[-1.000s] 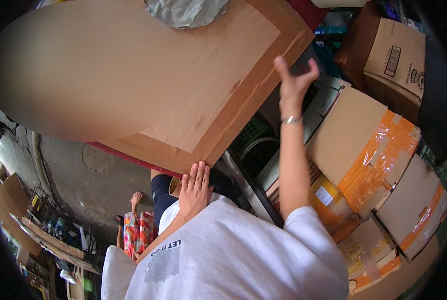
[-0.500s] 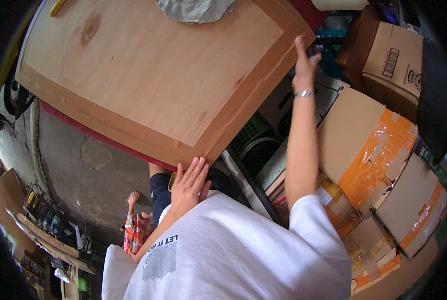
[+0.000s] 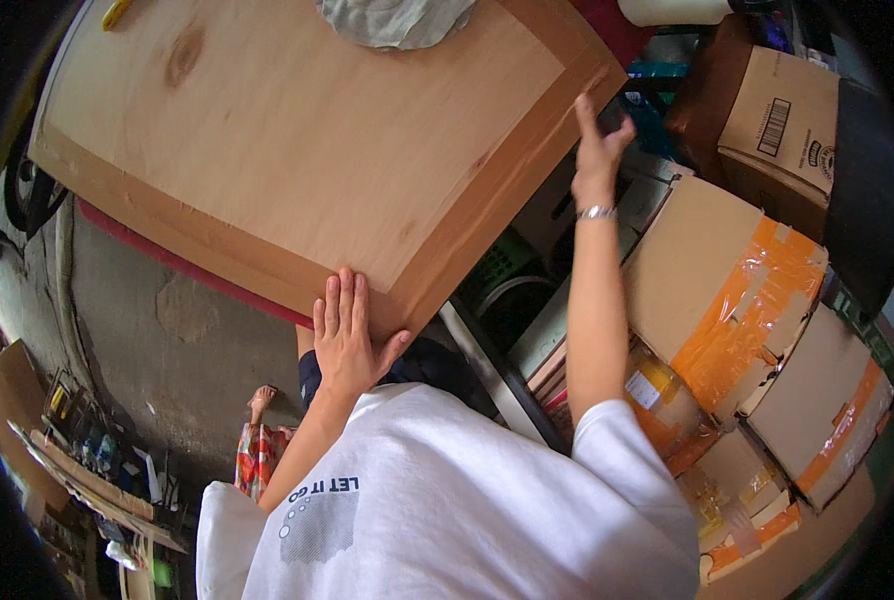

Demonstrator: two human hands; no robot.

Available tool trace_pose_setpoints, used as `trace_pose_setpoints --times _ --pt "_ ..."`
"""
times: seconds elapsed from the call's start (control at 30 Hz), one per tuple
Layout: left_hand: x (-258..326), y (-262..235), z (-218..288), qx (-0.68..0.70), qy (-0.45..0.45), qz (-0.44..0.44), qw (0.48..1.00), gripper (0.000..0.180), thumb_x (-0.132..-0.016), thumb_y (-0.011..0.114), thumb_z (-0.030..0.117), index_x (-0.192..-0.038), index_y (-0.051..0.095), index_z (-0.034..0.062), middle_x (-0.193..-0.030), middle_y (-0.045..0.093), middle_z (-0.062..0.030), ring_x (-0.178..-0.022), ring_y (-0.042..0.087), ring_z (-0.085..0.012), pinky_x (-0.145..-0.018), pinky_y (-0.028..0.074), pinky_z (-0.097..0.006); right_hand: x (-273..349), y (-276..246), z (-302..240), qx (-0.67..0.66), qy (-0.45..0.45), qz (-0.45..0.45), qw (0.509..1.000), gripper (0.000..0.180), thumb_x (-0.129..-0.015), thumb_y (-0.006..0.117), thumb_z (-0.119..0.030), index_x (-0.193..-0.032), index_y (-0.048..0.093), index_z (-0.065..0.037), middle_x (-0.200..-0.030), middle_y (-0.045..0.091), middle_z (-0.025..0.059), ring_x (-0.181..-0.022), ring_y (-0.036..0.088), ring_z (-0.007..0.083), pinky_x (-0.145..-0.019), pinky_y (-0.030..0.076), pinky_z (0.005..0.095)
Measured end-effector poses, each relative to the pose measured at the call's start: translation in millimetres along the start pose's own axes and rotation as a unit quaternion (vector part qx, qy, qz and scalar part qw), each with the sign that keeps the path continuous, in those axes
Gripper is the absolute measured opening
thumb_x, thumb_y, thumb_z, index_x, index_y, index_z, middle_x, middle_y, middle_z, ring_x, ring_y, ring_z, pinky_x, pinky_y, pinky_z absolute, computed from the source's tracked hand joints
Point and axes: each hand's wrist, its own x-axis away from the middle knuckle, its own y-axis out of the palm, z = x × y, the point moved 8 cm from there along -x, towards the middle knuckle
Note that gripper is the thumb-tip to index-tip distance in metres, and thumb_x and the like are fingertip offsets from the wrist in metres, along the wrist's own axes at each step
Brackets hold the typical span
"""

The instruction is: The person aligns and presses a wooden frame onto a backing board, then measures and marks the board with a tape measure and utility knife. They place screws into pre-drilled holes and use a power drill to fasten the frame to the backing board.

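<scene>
As L hand [image 3: 347,348] lies flat on board [image 3: 277,150], R hand [image 3: 597,165] spread nr edge [image 3: 502,205], empty

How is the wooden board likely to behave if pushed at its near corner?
The wooden board is probably stiff, since its grained face shows no sag. Pushed off-centre, near the left hand, it may swivel. The crumpled grey cloth on top looks loose and could ride along.

Orange-taped cardboard boxes [image 3: 732,290] piled at my 3 o'clock, barcoded brown carton [image 3: 792,110] at 2. Person in red floral clothing [image 3: 257,452] near my 7:30, wooden plank [image 3: 97,478] amid clutter [image 3: 65,405] farther out at 8.
</scene>
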Motion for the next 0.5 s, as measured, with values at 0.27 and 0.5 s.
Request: trace_pose_setpoints --times 0.27,0.5 --pt "-3 0 2 -0.016 0.028 0.004 0.999 0.100 -0.081 0.065 0.058 -0.152 0.025 0.0001 -0.159 0.021 -0.0217 -0.148 0.018 -0.0352 -0.118 0.014 -0.050 -89 -5 -36 -0.027 -0.024 0.017 0.999 0.127 -0.061 0.091 -0.049 -0.145 0.011 0.003 -0.147 0.022 0.0288 -0.138 0.026 0.0381 -0.115 0.025 0.0491" --pt "1 2 2 -0.017 0.014 0.012 1.000 0.099 -0.082 0.065 0.058 -0.152 0.025 -0.0002 -0.159 0.022 -0.0215 -0.149 0.017 -0.0344 -0.119 0.012 -0.048 -25 4 -8 -0.041 0.017 -0.019 0.999 0.121 -0.068 0.086 -0.050 -0.147 0.011 0.002 -0.150 0.019 0.0301 -0.142 0.021 0.0382 -0.117 0.020 0.0498"
